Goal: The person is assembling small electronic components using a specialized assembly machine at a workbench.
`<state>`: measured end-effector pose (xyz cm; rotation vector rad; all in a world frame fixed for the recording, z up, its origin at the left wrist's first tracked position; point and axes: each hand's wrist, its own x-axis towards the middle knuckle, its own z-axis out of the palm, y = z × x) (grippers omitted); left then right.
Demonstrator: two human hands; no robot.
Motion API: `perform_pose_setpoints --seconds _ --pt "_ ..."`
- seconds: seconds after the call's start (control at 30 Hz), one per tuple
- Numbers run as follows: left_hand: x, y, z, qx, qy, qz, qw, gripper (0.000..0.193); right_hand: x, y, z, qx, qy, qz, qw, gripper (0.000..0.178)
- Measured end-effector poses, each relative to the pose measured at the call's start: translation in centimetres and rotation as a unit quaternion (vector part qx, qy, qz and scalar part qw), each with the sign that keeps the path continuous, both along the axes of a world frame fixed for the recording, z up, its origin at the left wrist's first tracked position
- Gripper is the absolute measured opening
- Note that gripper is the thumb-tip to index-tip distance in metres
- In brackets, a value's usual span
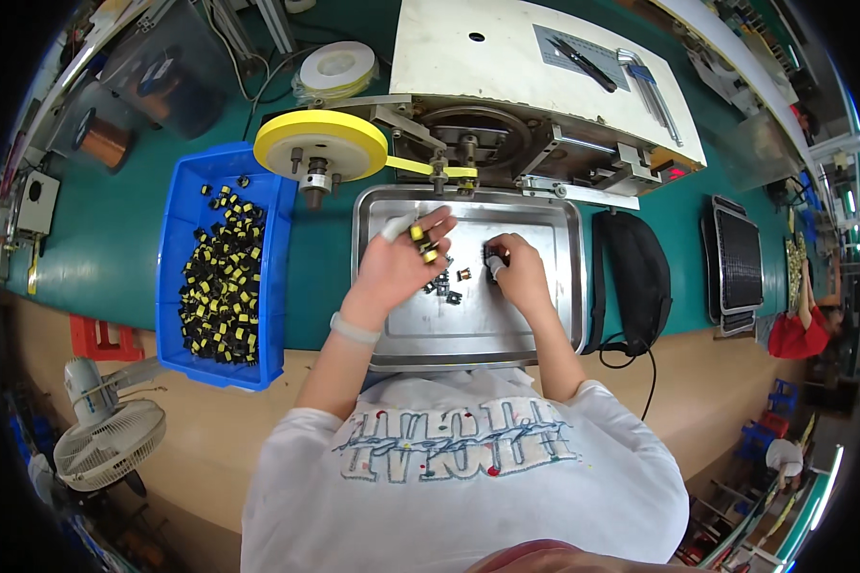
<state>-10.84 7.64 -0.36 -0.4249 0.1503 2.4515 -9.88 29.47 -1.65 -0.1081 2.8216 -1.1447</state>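
Note:
My left hand [394, 269] is turned palm up over the left part of a metal tray [478, 346], fingers partly curled, with a few small black coils wrapped in yellow tape [423, 244] lying in it. White wrapping covers one of its digits, and a pale band circles the wrist. My right hand [523, 277] is over the tray's right half, its fingers closed at small black parts [491, 258], partly hidden by the fingers. Between the hands, several loose dark coil parts [442, 286] and one copper-coloured part [463, 274] lie on the tray.
A blue bin [169, 315] of yellow-and-black coils stands left. Behind the tray is a taping machine [535, 67] with a yellow tape roll [320, 143]. A black pouch [633, 277] lies right of the tray, near stacked black trays [736, 258]. A fan [110, 439] stands lower left.

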Motion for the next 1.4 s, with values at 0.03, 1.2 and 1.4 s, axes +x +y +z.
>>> perform_pose_setpoints --seconds 0.03,1.2,1.4 --pt "-0.8 0.7 -0.2 0.0 0.0 0.001 1.0 0.034 0.2 0.2 0.0 0.0 0.0 0.001 1.0 0.021" --pt "9.5 -7.9 4.6 -0.23 0.051 0.19 0.953 0.021 -2.0 -6.4 3.6 -0.183 0.175 -0.08 0.964 0.042" --pt "10.1 -15.4 9.1 -0.875 0.184 0.196 0.401 0.031 0.9 -4.2 2.4 -0.226 0.096 -0.082 0.966 0.046"
